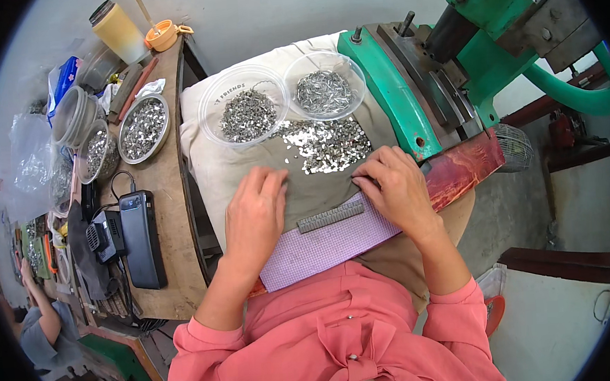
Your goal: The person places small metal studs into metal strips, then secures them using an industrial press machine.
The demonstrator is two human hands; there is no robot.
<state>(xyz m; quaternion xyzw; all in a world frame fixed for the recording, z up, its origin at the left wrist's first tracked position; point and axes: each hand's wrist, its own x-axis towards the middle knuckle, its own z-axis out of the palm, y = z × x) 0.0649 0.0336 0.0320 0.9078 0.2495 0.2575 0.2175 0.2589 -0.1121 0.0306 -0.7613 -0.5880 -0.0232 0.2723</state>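
My left hand (pixel 253 206) rests on the olive cloth (pixel 305 197), left of a loose pile of small shiny metal pieces (pixel 330 147). Its fingers are curled together and hide anything between them. At the pile's right edge, my right hand (pixel 397 188) has thumb and forefinger pressed together; I cannot make out what is in them. Between my hands a grey ridged metal strip (pixel 330 217) lies along the upper edge of a purple checked mat (pixel 323 251). Beyond the pile stand two clear round tubs, one with small metal pieces (pixel 248 116), the other with thin metal pins (pixel 324 93).
A green press (pixel 390 94) stands at the right, close to my right hand. On the wooden side table (pixel 174 219) at left are a bowl of metal pieces (pixel 144 129), a black power bank (pixel 141 239) and a yellow bottle (pixel 119 33). Another person's arm (pixel 41 301) shows far left.
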